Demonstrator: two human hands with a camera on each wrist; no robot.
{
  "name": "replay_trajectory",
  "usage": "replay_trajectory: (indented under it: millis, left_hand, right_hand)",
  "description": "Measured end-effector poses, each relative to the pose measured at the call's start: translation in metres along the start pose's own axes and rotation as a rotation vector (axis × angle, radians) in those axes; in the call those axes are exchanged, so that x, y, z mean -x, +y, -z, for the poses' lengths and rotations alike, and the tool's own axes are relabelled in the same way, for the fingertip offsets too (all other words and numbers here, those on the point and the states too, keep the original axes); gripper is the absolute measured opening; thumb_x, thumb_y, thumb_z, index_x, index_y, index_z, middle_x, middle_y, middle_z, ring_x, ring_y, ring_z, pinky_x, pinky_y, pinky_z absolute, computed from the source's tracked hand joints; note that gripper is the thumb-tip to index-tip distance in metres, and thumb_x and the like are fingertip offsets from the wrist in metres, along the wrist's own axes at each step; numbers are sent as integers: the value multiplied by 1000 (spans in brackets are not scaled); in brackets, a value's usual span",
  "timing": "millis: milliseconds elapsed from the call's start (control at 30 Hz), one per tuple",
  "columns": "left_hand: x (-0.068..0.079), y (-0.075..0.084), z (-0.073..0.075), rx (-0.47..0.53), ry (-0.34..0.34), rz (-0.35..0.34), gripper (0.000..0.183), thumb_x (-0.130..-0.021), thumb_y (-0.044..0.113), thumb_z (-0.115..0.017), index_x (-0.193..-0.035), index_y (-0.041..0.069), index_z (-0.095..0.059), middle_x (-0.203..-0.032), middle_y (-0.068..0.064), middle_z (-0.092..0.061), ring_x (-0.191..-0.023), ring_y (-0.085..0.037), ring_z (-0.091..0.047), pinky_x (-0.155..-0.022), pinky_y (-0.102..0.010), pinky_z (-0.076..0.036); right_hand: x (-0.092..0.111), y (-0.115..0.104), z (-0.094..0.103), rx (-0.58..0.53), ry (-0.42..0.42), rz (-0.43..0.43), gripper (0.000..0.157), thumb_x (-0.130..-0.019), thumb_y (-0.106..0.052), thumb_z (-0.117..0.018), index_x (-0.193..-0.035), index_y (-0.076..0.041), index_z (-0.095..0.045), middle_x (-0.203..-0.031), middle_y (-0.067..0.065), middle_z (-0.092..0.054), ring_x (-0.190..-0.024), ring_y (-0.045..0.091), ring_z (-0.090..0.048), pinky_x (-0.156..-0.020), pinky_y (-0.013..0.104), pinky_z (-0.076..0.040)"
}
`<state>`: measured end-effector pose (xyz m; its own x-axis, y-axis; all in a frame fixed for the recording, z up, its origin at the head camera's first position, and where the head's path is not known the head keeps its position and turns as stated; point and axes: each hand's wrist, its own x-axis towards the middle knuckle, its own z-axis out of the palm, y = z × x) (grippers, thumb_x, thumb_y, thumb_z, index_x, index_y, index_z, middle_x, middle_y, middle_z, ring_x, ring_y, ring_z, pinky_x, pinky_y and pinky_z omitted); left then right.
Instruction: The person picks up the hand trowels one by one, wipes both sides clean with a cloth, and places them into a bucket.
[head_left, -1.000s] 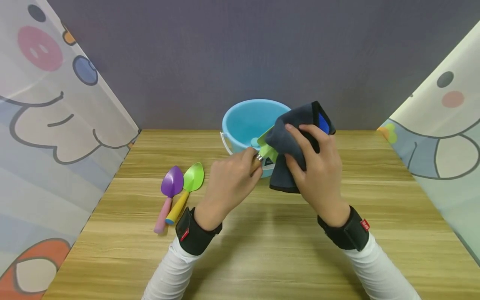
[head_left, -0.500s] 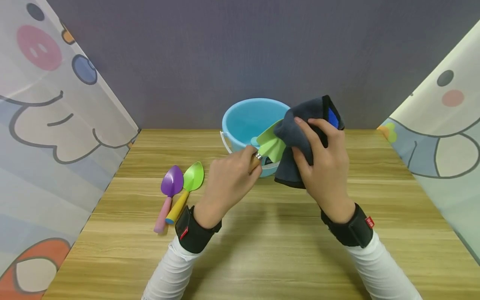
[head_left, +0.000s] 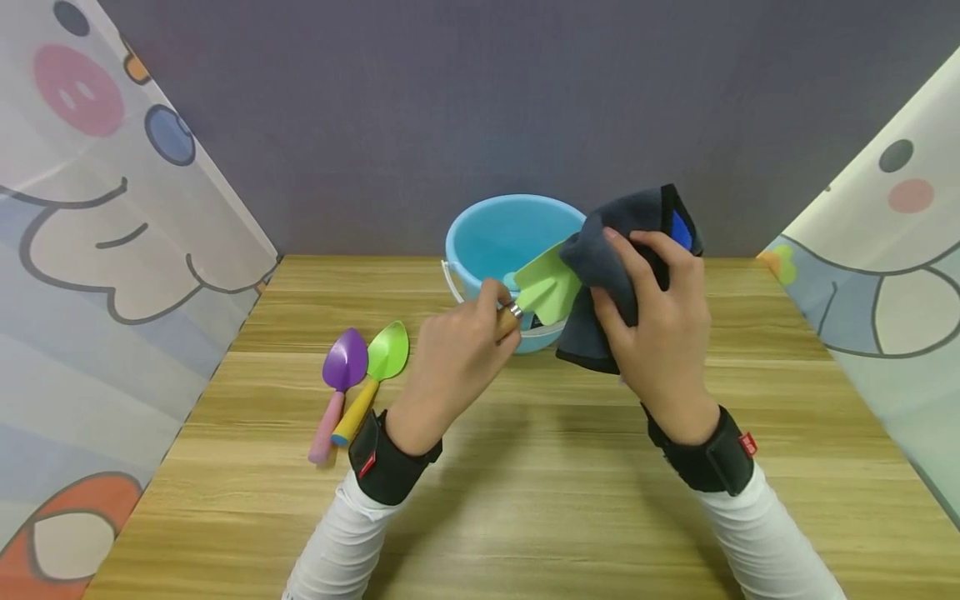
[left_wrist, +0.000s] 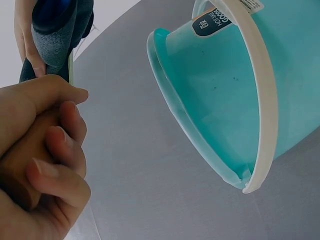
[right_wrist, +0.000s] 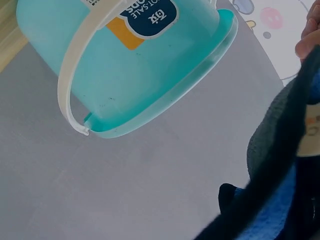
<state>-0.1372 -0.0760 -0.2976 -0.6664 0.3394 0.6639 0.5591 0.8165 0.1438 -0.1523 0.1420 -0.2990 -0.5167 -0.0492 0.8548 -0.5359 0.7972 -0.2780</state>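
Both forearms (head_left: 347, 533) reach forward, left grip (head_left: 459, 354) tightly curled, right grip (head_left: 663, 325) spread wider.

Cloth (head_left: 599, 260) common to all views

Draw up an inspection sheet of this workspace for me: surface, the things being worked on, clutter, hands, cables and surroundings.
Surface: wood-grain table, dry-looking in the head view.
Job's things: light green garden tool with a wooden handle; dark gray cloth with a blue patch showing, covering the blade's tip.
Clutter: purple trowel and yellow-handled trowel lying close together at left; blue bucket upright behind the tool.
Hands: left hand grips the wooden handle; right hand holds the cloth; black bands on both wrists.
Cables: nothing seen.
Surroundings: plain gray backdrop behind, cartoon-print panels on both sides.
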Motion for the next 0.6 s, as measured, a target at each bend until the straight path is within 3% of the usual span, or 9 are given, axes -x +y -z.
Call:
replay_trajectory:
  millis: [233,467,600]
  left_hand:
    - [1,-2,-1,4,12,-18,19,-90,11,-67,-91,9,-49,-59,6,-36,-47,-8,-33,-44,-20,-21]
    - [1,-4,-2,-46,26,-69,21,-93,11,-65,-90,11,-45,-64,6,-29,-51,-10,-31,-46,-21,-16]
    - [0,-4,-3,-35,11,-39,20,-93,12,-67,-91,9,-48,-66,2,-37,-52,-11,-35,-44,-21,-20]
  right_hand:
    - [-1,1,1,22,-28,11,58,-88,-26,-79,-142,-21,-59,-140,16,-52,-120,42,-52,-99,57,-46]
    - [-3,3,1,16,21,-13,44,-95,-23,-69,-139,-20,-62,-139,17,-53,-115,44,-52,-93,56,-45]
    - [-5,6,2,14,55,-34,40,-97,-26,-66,-136,-18,-64,-138,17,-55,-112,44,-51,-90,56,-44]
